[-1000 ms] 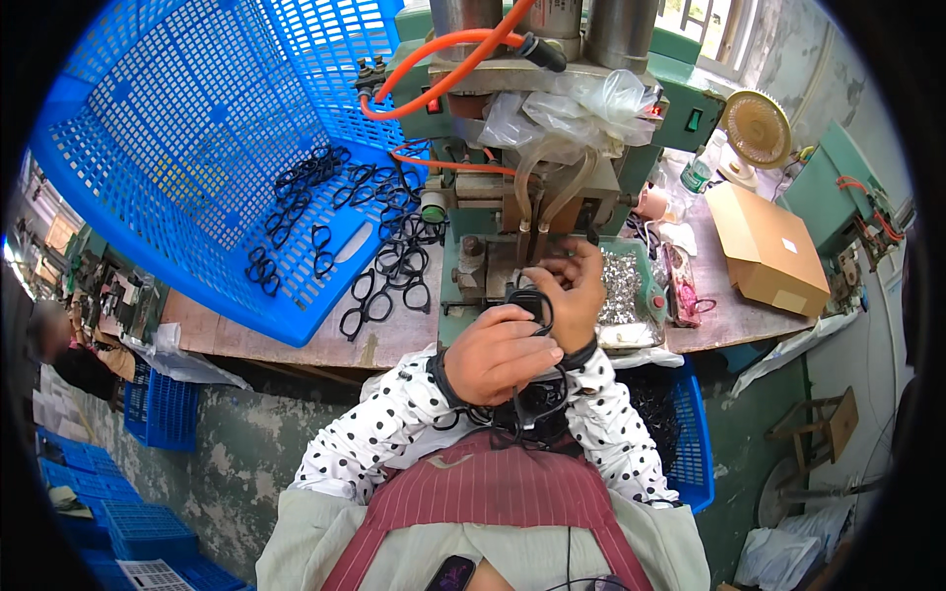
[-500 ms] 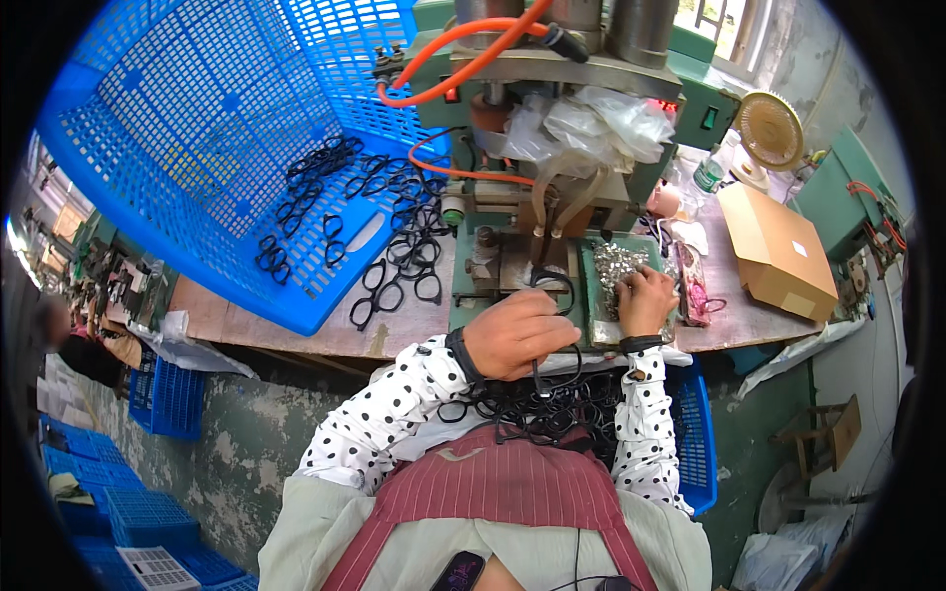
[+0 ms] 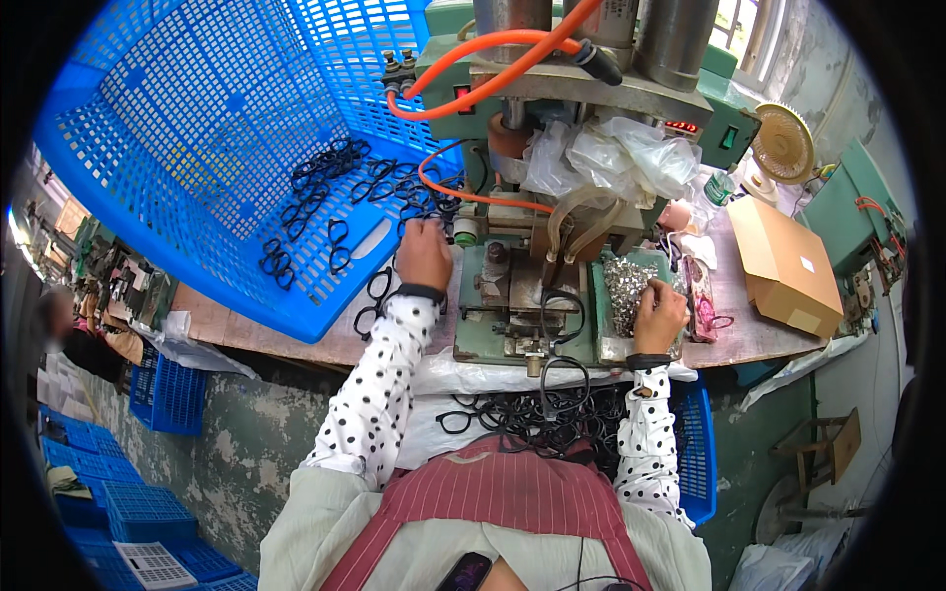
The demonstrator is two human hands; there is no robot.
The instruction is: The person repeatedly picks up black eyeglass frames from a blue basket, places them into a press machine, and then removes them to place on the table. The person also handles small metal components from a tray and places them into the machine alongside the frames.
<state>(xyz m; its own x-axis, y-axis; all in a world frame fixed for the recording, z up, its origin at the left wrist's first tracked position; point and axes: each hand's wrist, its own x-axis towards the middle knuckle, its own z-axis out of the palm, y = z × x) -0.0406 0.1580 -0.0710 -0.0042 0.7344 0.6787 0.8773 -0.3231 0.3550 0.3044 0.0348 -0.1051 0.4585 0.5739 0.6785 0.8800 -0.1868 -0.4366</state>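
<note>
many black eyeglass frames point(image 3: 325, 212) lie in the tilted blue basket point(image 3: 187, 148); the left hand point(image 3: 424, 254) reaches them, fingers seemingly curled on one. the right hand point(image 3: 658, 313) pinches small metal parts point(image 3: 623, 288) beside the press point(image 3: 552, 177).

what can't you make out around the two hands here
Head view, three things:
- Left hand: its fingertips are turned away, so whether it grips one of the black eyeglass frames is hidden.
- Right hand: its fingers cover what they touch in the shiny small parts.
- Press machine: top cut off by the edge.
</note>
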